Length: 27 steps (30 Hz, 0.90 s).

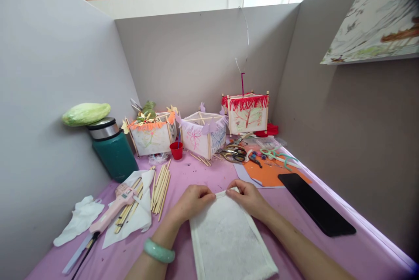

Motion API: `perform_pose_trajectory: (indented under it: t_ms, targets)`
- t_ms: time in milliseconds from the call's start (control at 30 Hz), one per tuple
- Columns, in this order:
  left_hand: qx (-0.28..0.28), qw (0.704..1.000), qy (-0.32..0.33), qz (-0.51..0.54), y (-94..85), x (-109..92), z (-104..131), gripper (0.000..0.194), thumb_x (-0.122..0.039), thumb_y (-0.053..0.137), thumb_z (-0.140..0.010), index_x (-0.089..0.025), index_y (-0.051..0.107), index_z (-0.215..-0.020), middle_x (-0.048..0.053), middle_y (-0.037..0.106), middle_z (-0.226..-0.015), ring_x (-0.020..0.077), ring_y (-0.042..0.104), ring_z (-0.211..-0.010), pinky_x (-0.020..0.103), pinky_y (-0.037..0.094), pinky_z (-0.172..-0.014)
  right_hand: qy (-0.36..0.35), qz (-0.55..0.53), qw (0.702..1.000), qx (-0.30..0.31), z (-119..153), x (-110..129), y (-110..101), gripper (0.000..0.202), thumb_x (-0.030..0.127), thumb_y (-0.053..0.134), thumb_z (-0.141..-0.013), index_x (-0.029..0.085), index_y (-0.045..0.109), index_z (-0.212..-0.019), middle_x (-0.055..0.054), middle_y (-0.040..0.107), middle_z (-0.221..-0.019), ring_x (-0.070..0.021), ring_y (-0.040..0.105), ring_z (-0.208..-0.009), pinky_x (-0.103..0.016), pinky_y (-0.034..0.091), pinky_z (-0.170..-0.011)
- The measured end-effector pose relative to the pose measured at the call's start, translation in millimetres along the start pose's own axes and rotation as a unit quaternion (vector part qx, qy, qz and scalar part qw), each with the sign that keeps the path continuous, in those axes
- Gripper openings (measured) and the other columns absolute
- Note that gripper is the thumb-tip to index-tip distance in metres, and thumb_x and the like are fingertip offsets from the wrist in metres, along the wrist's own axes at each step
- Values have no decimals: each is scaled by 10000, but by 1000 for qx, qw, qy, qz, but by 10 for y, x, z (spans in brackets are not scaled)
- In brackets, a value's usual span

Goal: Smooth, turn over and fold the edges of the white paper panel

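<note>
Between my hands lies a flat white fabric panel (229, 236) with folded, thicker borders, its near end running out of the bottom of the view. My left hand (195, 200) pinches the far left corner of its top edge between thumb and fingers. At the far right corner, my right hand (246, 197) pinches the same edge. A pale green bangle (159, 250) circles my left wrist. Left of the panel are a bundle of thin wooden sticks (161, 189) and a pink glue gun (113, 210) resting across white tissue (147, 210) with more sticks.
Three decorated lanterns stand at the back: one orange-fringed (149, 138), one purple-trimmed (199, 138), one red-fringed (248, 114). Scissors (234, 153) and orange paper (268, 171) lie right of centre, near a black phone (316, 203). A teal bottle (114, 153) carries a green gourd (87, 114); a red cup (176, 151) stands nearby.
</note>
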<state>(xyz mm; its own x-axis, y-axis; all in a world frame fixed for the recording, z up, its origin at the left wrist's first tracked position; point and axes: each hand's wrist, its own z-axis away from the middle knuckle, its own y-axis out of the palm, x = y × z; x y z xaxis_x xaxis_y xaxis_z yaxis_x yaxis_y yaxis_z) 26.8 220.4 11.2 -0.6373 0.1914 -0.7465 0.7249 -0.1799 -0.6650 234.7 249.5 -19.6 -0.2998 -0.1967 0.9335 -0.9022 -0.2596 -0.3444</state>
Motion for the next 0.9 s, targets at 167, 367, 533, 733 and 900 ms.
perform_pose_trajectory:
  t_ms: [167, 367, 533, 733, 900]
  targets:
    - [-76, 997, -22, 26, -79, 26, -23, 264, -354, 498, -763, -166, 635, -637, 1, 608, -626, 156, 515, -630, 253, 336, -573, 9, -71, 997, -6, 5, 76, -31, 418, 557, 482, -841, 175, 618, -939, 6, 599, -734, -133, 518, -635, -232, 389, -552]
    - [-240, 965, -78, 75, -222, 177, -73, 294, -426, 466, -776, -170, 581, -688, 9, 561, -665, 182, 506, -678, 272, 339, -602, 74, -209, 975, -24, -50, 53, -239, 582, 677, 406, -843, 152, 617, -979, 24, 530, -592, -104, 440, -467, -210, 271, -398]
    - [-300, 940, -80, 139, -248, 216, -86, 308, -465, 414, -798, -186, 544, -775, -7, 535, -704, 162, 486, -663, 250, 345, -573, 49, -173, 983, -17, -55, 44, -244, 499, 576, 611, -752, 163, 596, -1031, -16, 643, -750, -93, 457, -490, -205, 297, -412]
    - [-270, 944, -63, 177, -209, 127, -88, 310, -485, 443, -776, -188, 535, -779, -23, 516, -657, 141, 476, -603, 236, 357, -544, 24, -96, 994, -55, -80, -16, -167, 355, 536, 586, -748, 182, 573, -780, 42, 527, -577, -91, 380, -464, -227, 286, -453]
    - [-221, 960, -49, 167, -153, 133, -84, 299, -469, 511, -742, -179, 575, -773, -14, 556, -642, 152, 508, -604, 240, 369, -543, -12, -26, 991, -128, -122, -104, -212, 292, 489, 536, -731, 218, 454, -660, 60, 390, -565, -113, 364, -540, -243, 294, -526]
